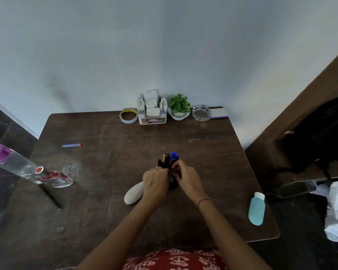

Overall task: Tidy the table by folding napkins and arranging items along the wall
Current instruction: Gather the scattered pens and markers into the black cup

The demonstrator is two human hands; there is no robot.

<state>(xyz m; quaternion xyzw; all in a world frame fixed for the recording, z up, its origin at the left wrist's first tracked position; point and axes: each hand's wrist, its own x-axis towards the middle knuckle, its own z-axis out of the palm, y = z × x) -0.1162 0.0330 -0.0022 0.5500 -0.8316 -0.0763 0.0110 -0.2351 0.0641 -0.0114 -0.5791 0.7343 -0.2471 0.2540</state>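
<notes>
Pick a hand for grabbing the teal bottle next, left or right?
Right. The teal bottle lies near the right edge of the table, nearest the right hand; the left hand would have to cross over. Both hands hold the pen holder.

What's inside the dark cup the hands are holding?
Pens stick up out of the dark cup: several blue, some black, one orange-yellow. The left hand and right hand curl around it, so the pens' lower ends are hidden.

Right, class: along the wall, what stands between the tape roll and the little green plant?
The napkin holder, filled with white napkins, sits between the tape roll and the plant; the head view shows it.
</notes>
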